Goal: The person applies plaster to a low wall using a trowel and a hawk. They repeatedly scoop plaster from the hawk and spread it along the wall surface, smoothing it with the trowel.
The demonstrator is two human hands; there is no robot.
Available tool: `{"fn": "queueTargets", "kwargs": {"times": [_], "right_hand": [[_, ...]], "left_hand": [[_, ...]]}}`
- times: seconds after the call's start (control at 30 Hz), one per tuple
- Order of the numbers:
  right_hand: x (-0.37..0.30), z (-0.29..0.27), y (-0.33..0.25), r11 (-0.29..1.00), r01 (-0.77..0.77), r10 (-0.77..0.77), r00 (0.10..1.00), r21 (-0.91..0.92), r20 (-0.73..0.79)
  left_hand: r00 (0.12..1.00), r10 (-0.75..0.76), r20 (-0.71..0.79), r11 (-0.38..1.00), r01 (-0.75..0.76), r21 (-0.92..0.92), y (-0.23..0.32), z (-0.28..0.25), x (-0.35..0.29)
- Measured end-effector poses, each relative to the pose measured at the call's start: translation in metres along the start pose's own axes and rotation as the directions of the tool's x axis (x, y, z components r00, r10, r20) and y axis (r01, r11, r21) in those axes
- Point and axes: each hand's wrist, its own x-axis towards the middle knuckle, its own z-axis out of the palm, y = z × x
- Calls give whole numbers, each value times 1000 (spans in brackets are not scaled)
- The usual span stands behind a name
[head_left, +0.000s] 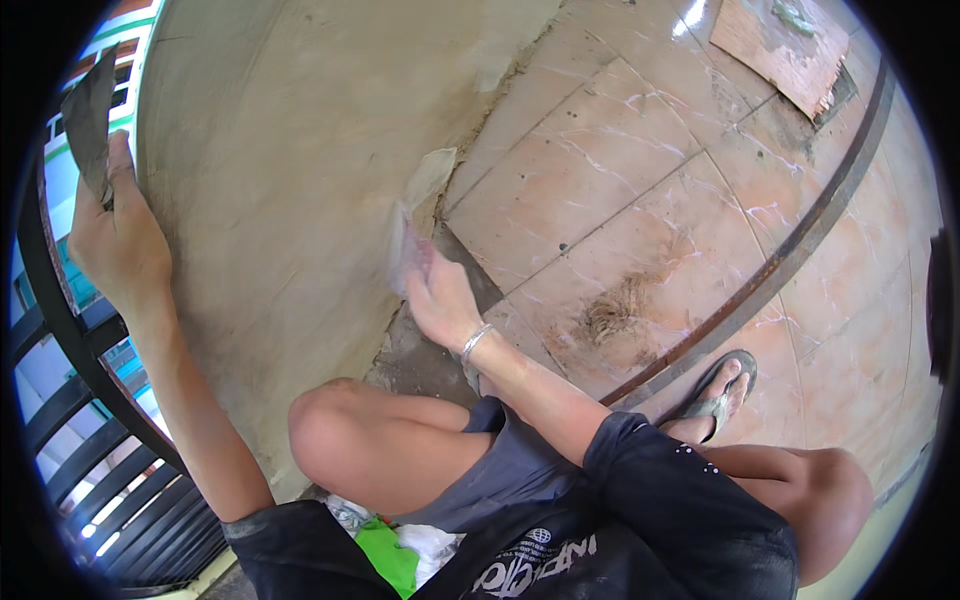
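My left hand (122, 240) is raised at the far left and closed round a dark grey flat-bladed putty knife (90, 120), its blade pointing up. Low on the plastered wall (280, 150), my right hand (443, 300) grips a second putty knife (400, 248), smeared by motion, with its blade at the wall surface. Just above that blade, a pale fresh patch of putty (430, 175) lies along the wall's rough bottom edge. My fingers partly hide the right tool's handle.
Glossy pinkish floor tiles (610, 170) meet the wall. A putty-smeared board (775, 50) lies at the top right. A long rusty metal bar (760, 285) crosses the floor beside my sandalled foot (715, 400). Black railing (100, 330) stands left; green and white crumpled material (395, 555) lies below my knee.
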Motion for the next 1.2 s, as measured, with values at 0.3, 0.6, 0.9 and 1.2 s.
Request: {"fn": "queueTargets", "kwargs": {"times": [0.3,0.6,0.9,1.2], "right_hand": [[36,17,34,985,27,20,964,171,-266],[55,-9,0,999,-14,26,923,34,-385],[80,-36,-70,988,28,56,853,152,-520],[80,-57,-42,979,87,2,900,185,-437]], "left_hand": [[1000,-10,-2,1000,10,-7,2,-1,-1],[999,31,-9,999,-31,8,7,-4,0],[977,192,-89,980,-186,67,5,-2,-1],[997,77,31,997,-77,8,10,-14,-5]]}}
